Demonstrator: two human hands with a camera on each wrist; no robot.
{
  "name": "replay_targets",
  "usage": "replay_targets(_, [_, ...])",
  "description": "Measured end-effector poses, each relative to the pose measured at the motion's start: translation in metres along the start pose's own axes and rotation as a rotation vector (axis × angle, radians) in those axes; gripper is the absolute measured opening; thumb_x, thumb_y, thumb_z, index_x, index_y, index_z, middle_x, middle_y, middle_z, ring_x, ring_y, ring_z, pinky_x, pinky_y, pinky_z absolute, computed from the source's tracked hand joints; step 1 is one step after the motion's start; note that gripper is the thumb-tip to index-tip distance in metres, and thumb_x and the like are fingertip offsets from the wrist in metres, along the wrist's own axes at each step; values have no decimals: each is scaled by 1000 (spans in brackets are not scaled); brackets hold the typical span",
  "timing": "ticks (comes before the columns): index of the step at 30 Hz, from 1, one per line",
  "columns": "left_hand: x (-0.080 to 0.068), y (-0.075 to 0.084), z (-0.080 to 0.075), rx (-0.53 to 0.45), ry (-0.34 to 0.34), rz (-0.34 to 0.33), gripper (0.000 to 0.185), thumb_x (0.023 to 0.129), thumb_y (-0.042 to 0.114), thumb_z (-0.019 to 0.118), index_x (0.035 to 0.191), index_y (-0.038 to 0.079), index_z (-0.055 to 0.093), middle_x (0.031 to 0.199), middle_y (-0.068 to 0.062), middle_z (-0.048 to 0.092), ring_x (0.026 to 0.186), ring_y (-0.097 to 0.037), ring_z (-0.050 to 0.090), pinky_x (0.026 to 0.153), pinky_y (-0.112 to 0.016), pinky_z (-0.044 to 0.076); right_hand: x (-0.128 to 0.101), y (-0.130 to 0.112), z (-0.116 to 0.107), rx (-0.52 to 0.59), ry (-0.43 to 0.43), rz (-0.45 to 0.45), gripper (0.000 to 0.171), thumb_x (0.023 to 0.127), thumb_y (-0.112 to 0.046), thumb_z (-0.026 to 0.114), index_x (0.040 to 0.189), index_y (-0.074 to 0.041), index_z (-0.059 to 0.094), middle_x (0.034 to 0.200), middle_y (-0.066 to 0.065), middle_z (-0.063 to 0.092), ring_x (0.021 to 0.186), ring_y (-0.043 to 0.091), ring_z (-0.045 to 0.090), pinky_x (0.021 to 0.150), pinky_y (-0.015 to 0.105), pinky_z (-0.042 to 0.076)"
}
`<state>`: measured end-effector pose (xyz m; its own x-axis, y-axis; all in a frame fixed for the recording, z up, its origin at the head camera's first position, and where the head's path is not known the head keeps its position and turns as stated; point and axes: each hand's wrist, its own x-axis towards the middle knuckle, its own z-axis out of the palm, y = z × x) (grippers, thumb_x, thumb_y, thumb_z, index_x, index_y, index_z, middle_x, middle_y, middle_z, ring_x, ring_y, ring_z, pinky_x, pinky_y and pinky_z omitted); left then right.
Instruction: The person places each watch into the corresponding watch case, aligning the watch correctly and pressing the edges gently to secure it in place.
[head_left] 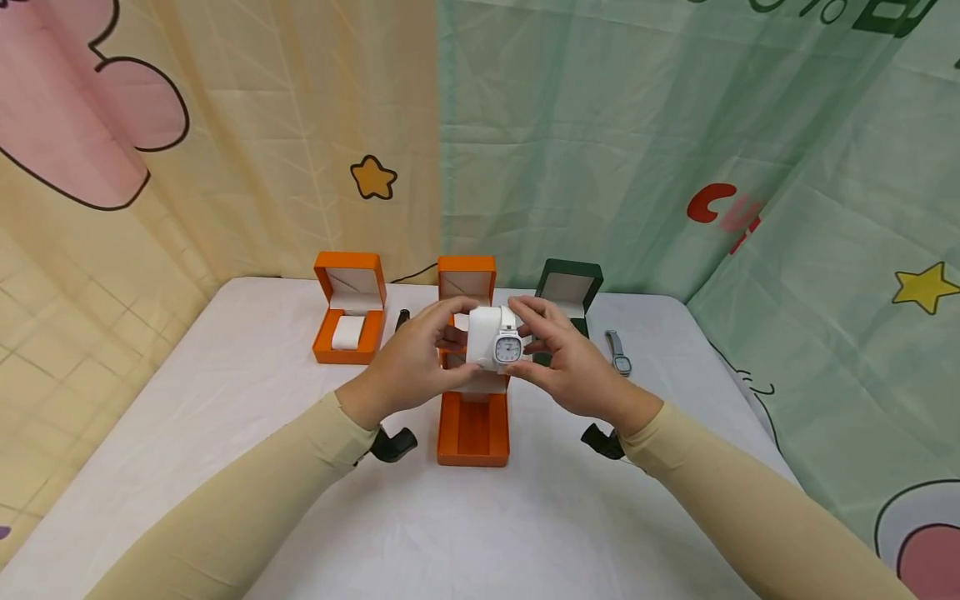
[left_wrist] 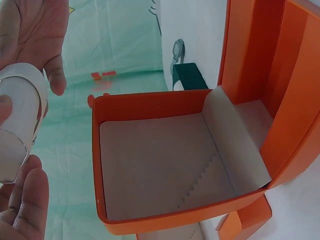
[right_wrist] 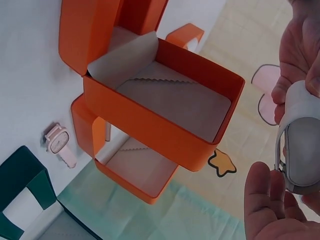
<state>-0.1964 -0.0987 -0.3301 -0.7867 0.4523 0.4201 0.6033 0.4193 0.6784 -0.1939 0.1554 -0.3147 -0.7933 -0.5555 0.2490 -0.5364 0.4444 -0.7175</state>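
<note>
The orange box (head_left: 473, 429) was half hidden behind both hands. The white watch (head_left: 507, 345), wrapped on its white cushion (head_left: 482, 337), was gripped by the left hand (head_left: 417, 360) and right hand (head_left: 570, 360).

Cushion with watch (head_left: 501, 342) held between left hand (head_left: 415, 360) and right hand (head_left: 568, 354) — open box (head_left: 471, 417) directly below/behind grip; second box (head_left: 349, 310) far left, third box (head_left: 568, 289) behind right, loose watch (head_left: 618, 353) right.

I note close-fitting beige long sleeves (head_left: 247, 492) on both arms, bare hands, and a black camera mount (head_left: 393, 444) strapped under each wrist.
</note>
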Motion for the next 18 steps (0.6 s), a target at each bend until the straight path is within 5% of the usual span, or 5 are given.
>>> replay_targets(10, [0,-1,1,-52,-3,-14,76,85,4,87,149,5,47,139,-10,57,105,-24,69,91,-47,64,3,2,-4,-57,-29,-6,94,90,-5,83,167,-11,29,166,9,36,123,26,61,106,47,56])
replay_targets(18, [1,-3,2,-29,-11,4,75,86,5,87,149,8,48,139,-8,58,103,-21,70,89,-35,64,4,4,-2,-80,-12,-8,92,89,-7,84,165,-8,32,162,9,42,121,26,62,101,40,59])
